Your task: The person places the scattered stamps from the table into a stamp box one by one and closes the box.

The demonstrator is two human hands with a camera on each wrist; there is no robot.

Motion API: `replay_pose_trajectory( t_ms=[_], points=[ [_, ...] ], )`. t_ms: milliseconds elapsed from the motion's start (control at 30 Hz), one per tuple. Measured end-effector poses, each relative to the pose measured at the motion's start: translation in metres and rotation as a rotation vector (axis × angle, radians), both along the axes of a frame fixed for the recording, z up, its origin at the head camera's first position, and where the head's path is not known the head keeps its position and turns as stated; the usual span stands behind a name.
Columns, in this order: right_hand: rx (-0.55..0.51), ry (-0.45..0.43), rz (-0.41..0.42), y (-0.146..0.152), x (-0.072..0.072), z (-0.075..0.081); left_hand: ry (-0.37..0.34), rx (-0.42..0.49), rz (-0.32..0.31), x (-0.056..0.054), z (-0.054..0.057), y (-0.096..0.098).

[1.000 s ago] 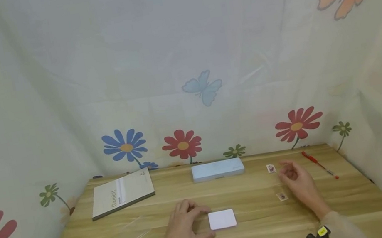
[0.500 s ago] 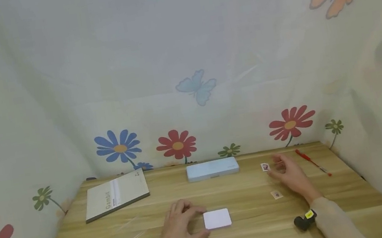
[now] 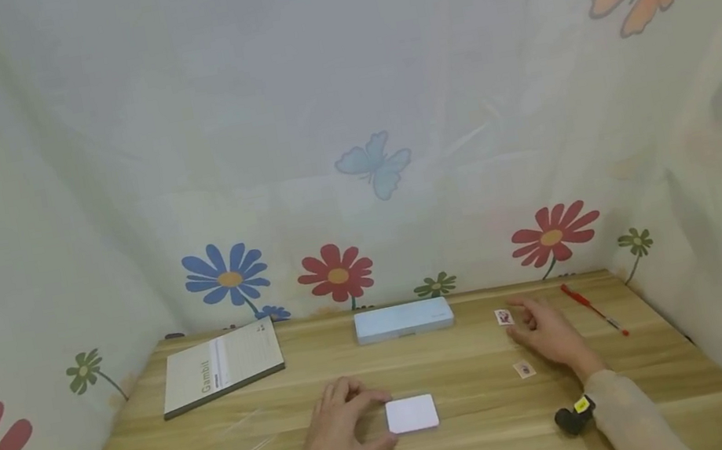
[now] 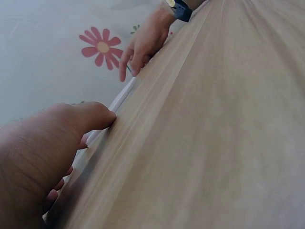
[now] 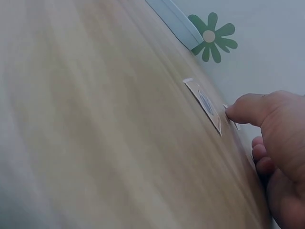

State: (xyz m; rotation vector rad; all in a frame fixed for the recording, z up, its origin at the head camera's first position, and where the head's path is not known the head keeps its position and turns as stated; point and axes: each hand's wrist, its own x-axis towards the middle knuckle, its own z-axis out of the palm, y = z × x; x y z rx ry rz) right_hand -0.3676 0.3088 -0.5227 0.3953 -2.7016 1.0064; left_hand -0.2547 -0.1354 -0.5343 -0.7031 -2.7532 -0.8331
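Note:
In the head view, my left hand point(image 3: 339, 428) rests on the table with thumb and forefinger at the two left corners of a rounded white card point(image 3: 412, 414). The left wrist view shows the left thumb point(image 4: 97, 117) touching the tabletop beside the card's thin white edge. Over at the right, my right hand point(image 3: 549, 333) reaches to a small white-bordered stamp point(image 3: 504, 317). Its thumb point(image 5: 243, 109) is at the stamp's edge, the forefinger stretches past it, and the other fingers are curled. A second stamp point(image 3: 525, 369) lies flat nearer me.
A pale blue pencil case point(image 3: 404, 319) stands at the table's back. Far left is a "Gambit" notebook point(image 3: 222, 368), with a clear plastic sleeve point(image 3: 248, 437) in front of it. A red pen point(image 3: 593, 309) lies right of my right hand. Flowered cloth point(image 3: 394, 251) closes in the table.
My right hand has moved forward and left to the farther stamp, and its forefinger has straightened. The left hand stays at the card. The head view has shifted slightly.

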Motion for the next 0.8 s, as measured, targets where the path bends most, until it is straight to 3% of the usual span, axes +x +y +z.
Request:
replay_pose_trajectory(
  t_ms=[333,800],
  points=[
    [0.095,-0.049,-0.047,-0.008,0.001,0.002,0.008,-0.01,0.002,-0.001,-0.001,0.001],
    [-0.027,-0.099,-0.064,-0.011,0.005,0.006,-0.002,-0.002,-0.002,-0.002,-0.003,-0.001]
  ],
)
